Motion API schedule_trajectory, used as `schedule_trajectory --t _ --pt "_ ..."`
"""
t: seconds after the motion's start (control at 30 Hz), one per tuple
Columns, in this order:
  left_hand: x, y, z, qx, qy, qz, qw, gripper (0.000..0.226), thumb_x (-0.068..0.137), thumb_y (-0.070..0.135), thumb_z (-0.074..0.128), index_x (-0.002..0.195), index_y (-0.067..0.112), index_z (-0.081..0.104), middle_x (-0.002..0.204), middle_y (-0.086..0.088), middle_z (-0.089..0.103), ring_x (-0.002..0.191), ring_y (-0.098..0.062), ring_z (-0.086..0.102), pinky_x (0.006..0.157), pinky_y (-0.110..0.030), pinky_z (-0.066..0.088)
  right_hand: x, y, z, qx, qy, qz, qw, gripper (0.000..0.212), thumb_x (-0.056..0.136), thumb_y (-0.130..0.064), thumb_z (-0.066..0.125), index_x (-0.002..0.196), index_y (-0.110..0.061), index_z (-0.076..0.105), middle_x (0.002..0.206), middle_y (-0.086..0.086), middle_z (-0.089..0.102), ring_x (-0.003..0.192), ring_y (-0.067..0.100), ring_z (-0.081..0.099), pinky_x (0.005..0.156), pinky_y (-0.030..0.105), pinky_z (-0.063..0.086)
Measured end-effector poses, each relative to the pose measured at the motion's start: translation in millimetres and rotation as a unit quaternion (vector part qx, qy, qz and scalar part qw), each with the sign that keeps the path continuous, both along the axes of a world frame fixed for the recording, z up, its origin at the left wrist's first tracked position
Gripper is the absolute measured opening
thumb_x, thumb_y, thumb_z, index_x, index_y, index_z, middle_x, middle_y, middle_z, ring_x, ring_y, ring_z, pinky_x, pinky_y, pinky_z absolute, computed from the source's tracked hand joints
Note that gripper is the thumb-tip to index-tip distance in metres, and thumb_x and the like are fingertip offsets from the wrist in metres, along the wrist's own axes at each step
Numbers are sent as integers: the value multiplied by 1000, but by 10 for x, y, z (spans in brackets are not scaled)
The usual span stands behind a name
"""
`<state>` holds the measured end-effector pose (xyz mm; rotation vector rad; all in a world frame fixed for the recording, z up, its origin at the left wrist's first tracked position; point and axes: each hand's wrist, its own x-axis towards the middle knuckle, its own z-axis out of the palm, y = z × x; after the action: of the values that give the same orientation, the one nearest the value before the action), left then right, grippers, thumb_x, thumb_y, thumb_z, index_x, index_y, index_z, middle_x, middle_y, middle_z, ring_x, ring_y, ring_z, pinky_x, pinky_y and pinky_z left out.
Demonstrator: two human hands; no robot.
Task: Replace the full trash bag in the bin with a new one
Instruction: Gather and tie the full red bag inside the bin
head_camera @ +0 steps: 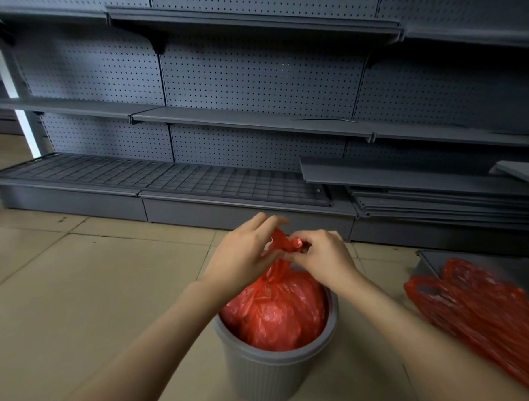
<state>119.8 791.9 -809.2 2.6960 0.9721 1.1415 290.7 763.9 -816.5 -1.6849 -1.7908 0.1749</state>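
Grey metal shelving (260,122) fills the back of the view, with pegboard panels behind, flat shelves above and a wire grid deck at the bottom. Loose shelf boards (422,188) lie stacked on the lower right section. Beige tiled floor (74,283) runs in front of it.

On the floor, centre frame, stands a round grey ribbed bin (266,377), upright. Inside it sits a full red trash bag (277,311), bulging to the rim, its neck gathered and drawn up above the bin. To the right of the bin, apart from it, a second red plastic bag (475,309) lies flat and crumpled on the floor, its handle loop toward the bin; its far end overlaps a grey board lying there.

Both bare forearms reach in from the bottom edge and meet above the bin. The left hand (243,256) pinches the bag's gathered neck between thumb and forefingers, the other fingers lifted and loosely fanned. The right hand (324,256) is curled closed — fingertips pressing a twisted red end of the bag near its top. The two hands touch or nearly touch at the knot area; which strands cross cannot be told.
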Motion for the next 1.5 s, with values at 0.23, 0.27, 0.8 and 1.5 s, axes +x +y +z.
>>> schedule_trajectory --t 0.23,0.27,0.8,1.5 --pt "-53 93 -221 -251 -69 -7 965 34 78 30 72 111 27 63 99 14 69 95 2 61 85 -17 45 36 -68 5 48 -49 18 997 11 74 -44 72 76 -40 62 61 -29 44 80 10 47 83 30 30" --pt "-48 109 -255 -281 -67 -24 957 23 82 29 69 105 25 68 97 12 71 94 1 62 87 -22 46 44 -69 -1 54 -46 23 997 11 74 -43 72 76 -38 63 62 -29 46 78 8 46 84 31 30" --pt "124 67 -394 -284 18 0 959 39 72 24 75 105 33 56 68 8 67 72 -8 63 75 -32 50 80 -24 -27 38 -62 -47 996 29 74 -61 62 89 -37 68 72 -12 64 86 17 52 85 32 38" --pt "-73 44 -546 -155 50 2 987 16 82 28 64 79 19 51 84 2 65 90 -23 58 74 -23 31 34 -175 -121 157 -296 52 941 7 77 -26 71 77 -27 64 77 -11 66 76 16 55 86 33 26"
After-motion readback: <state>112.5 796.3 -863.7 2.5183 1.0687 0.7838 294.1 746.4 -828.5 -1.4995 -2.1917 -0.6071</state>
